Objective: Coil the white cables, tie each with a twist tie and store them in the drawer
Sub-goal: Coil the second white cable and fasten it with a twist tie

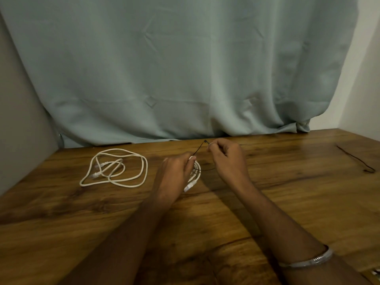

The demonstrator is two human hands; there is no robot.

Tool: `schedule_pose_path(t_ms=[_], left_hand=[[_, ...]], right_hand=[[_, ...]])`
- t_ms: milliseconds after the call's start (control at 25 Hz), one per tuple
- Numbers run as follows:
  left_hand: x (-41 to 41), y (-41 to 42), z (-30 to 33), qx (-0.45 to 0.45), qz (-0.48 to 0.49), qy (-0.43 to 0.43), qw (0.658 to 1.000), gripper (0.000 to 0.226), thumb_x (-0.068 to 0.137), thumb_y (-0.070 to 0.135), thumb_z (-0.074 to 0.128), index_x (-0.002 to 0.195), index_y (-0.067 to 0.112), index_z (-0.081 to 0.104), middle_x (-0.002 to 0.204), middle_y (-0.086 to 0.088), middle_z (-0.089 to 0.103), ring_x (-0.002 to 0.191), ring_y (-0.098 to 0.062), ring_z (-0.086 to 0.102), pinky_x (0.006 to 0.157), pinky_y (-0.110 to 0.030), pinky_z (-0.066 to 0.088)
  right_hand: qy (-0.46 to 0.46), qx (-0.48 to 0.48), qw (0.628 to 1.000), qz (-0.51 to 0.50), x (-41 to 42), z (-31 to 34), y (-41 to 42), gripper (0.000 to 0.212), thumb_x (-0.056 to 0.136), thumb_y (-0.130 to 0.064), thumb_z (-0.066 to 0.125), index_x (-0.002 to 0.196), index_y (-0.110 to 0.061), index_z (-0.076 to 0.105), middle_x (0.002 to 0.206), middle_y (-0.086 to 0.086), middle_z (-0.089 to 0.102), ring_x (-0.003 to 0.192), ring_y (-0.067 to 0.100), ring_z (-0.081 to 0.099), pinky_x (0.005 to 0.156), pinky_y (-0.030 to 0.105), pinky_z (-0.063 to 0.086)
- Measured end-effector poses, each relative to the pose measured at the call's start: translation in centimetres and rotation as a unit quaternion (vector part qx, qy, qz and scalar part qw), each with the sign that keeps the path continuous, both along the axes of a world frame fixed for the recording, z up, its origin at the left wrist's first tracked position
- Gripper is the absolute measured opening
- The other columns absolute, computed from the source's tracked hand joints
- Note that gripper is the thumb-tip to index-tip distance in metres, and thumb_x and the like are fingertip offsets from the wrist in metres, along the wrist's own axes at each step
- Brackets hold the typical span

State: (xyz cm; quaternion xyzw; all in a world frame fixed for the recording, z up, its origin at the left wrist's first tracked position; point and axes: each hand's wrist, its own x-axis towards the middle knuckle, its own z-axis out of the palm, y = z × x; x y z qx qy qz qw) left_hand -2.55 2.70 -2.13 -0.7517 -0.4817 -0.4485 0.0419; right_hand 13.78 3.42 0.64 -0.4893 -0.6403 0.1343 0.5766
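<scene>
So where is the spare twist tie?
The spare twist tie lies on the wooden table at far right, well beyond the right hand.

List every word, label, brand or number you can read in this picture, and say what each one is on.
None can be read. The two white cables, the black twist ties, the bangle, the curtain and the wooden table show no print.

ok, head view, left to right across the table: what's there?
Loose white cable → left hand holding the coiled white cable → right hand pinching the black twist tie → spare black twist tie lying far right.
</scene>
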Motion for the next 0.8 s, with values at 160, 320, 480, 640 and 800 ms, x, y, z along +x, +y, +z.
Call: schedule_pose_path(t_ms=[160,320,480,640,800], left_hand=[[0.05,-0.06,0.06,-0.005,-0.005,0.001,1.000,0.024,0.106,0.031,0.049,0.100,0.022,0.070,0.074,0.013,0.062,0.065,-0.005,0.058,0.059,-0.018,0.031],[0.05,-0.05,0.04,-0.002,-0.001,0.005,1.000,0.025,0.106,0.031,0.049,0.101,0.022,0.071,0.077,0.009,0.067,0.067,-0.007,0.060,0.063,-0.024,0.034],[0.01,-0.13,-0.02,-0.007,-0.002,0.006,1.000,0.025,0.106,0.033,0.048,0.098,0.022,0.070,0.074,0.009,0.066,0.065,-0.007,0.059,0.061,-0.026,0.035],[0.06,-0.06,-0.05,-0.012,-0.002,0.004,1.000,0.025,0.106,0.032,0.048,0.105,0.022,0.071,0.080,0.006,0.069,0.068,-0.006,0.058,0.063,-0.024,0.035],[0.11,-0.20,-0.01,-0.013,-0.002,0.003,1.000,0.024,0.106,0.032,0.048,0.100,0.022,0.070,0.076,0.010,0.064,0.066,-0.005,0.057,0.062,-0.022,0.034]], right_hand=[[-0.004,-0.005,1.000,-0.003,0.03,0.05,0.04,0.026,0.084,-0.036,0.053,0.074,-0.019,0.070,0.066,-0.001,0.068,0.066,0.019,0.063,0.065,0.043,0.053],[-0.010,-0.013,1.000,0.000,-0.04,0.01,0.10,0.026,0.084,-0.036,0.054,0.075,-0.017,0.069,0.064,0.002,0.066,0.064,0.022,0.061,0.064,0.045,0.053],[0.003,-0.001,1.000,0.003,0.03,0.07,-0.04,0.028,0.085,-0.035,0.053,0.073,-0.014,0.069,0.065,0.004,0.066,0.066,0.026,0.061,0.063,0.046,0.051],[0.001,-0.007,1.000,0.011,-0.02,-0.02,-0.15,0.026,0.088,-0.031,0.055,0.072,-0.016,0.068,0.062,0.001,0.064,0.058,0.013,0.054,0.060,0.043,0.049],[-0.008,-0.009,1.000,0.008,0.07,-0.15,-0.03,0.026,0.087,-0.030,0.056,0.068,-0.015,0.066,0.057,-0.001,0.060,0.055,0.010,0.050,0.057,0.040,0.046]])
